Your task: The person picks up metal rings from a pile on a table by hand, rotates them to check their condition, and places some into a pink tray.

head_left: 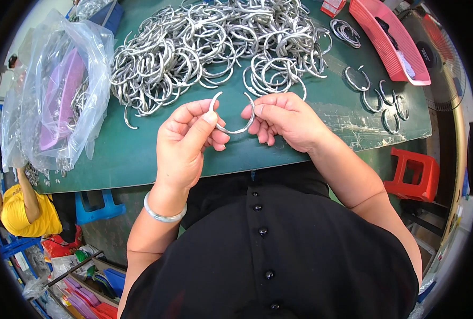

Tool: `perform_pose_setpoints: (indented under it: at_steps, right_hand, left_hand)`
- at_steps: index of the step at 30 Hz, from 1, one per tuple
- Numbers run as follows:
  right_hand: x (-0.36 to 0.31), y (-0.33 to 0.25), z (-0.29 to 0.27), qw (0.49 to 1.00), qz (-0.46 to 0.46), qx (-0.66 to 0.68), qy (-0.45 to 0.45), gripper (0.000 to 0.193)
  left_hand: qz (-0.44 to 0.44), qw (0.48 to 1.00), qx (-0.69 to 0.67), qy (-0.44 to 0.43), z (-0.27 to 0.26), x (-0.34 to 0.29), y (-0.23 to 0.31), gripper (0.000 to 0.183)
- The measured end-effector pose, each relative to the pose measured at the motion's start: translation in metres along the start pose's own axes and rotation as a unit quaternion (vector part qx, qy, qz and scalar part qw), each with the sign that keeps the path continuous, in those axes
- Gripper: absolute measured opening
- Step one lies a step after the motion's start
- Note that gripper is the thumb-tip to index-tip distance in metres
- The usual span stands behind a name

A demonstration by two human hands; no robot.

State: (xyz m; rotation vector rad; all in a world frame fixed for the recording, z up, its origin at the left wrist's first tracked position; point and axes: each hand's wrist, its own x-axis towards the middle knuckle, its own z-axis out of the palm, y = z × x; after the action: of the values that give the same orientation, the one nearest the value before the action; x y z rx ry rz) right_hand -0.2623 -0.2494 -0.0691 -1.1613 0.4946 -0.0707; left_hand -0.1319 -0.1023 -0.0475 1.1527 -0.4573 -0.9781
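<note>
Between my two hands is an open silver bangle [235, 131], its gap facing away from me. My left hand [186, 135] pinches one side of it between thumb and fingers. On the opposite side, my right hand [285, 119] grips it near the other end, fingers curled. Just beyond my hands lies a large heap of similar silver bangles [194, 45], tangled together on the green table [135, 154]. Several loose open bangles [372, 100] lie apart to the right. A pale bangle [164, 217] circles my left wrist.
At the left stands a clear plastic bag [95, 58] around a purple tray [61, 101]. A pink basket [388, 45] is at the far right, near a fan [449, 69]. Red [413, 175] and blue stools [101, 207] stand beside the table. A person in yellow [26, 212] is at left.
</note>
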Motion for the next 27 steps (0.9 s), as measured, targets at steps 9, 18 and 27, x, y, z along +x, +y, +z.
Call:
perform_pose_setpoints:
  at_steps: [9,18,27]
  right_hand:
    - [0.001,0.001,-0.001,1.000,-0.005,-0.003,-0.006,0.023]
    - [0.000,0.003,-0.001,1.000,-0.012,0.004,-0.004,0.022]
    - [0.000,0.003,-0.001,1.000,-0.025,-0.006,-0.015,0.019]
  left_hand:
    - [0.030,0.998,0.052,0.008,0.008,-0.004,0.002,0.018]
    - [0.013,1.000,-0.005,-0.010,0.000,0.000,0.001,0.017]
    - [0.131,0.981,0.144,-0.008,0.010,-0.010,-0.003,0.018]
